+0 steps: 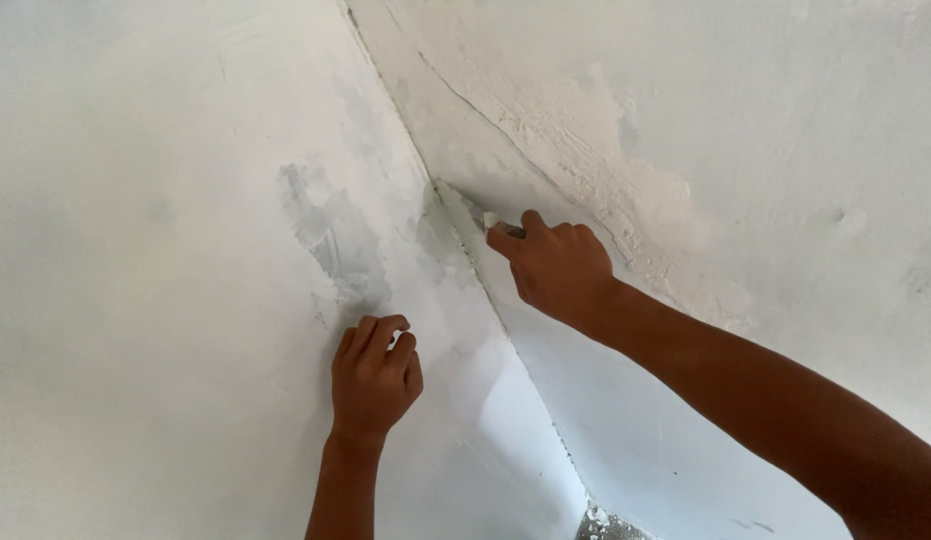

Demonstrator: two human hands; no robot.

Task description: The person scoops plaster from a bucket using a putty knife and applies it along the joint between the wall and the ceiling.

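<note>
— Putty knife (pixel 494 222), where is it sitting at the moment?

— I'm gripping it in my right hand (pixel 553 268), fingers clenched round the handle, so only a short pale bit of the blade and a dark bit of handle are showing past my thumb. The blade is pressing into the corner seam (pixel 464 250) where the two white walls are meeting.

— And the other hand?

— My left hand (pixel 374 378) is holding nothing. It's curling into a loose fist and resting its knuckles against the left wall (pixel 136 300), just below a grey damp-looking patch (pixel 331 235).

— How far along does the work look?

— I'm judging it as partway. Filler is already lying smooth-ish beside the seam near the blade, and a rough ridged band of plaster (pixel 606 190) is running diagonally across the right wall (pixel 836 150), not yet flattened. Lower down, the seam is looking thin and dark, so that stretch seems to be waiting. At the very bottom a speckled bit of floor (pixel 606 525) is peeking in.
</note>
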